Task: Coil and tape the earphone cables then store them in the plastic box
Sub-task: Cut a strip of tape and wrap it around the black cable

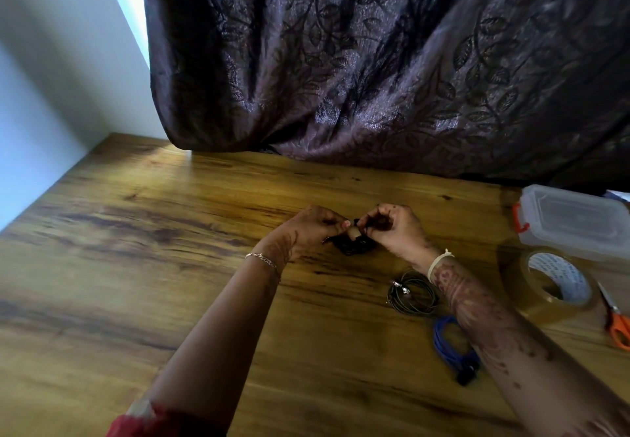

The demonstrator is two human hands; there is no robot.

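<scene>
Wood, cloth, plastic
Smooth grained wood is seen on the table (170,266); sheeny cloth (leaf-patterned) in the curtain (375,61); cloudy plastic in the box (572,225).

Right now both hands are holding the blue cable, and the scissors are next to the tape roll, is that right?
Not blue. The head view shows the left hand and right hand holding the black cable; the blue cable lies on the table. The scissors are next to the tape roll.

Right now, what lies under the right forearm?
A blue coiled cable on the table, partly hidden by the forearm; how far it continues underneath cannot be seen. The grey coil lies beside it, uncovered.
</scene>
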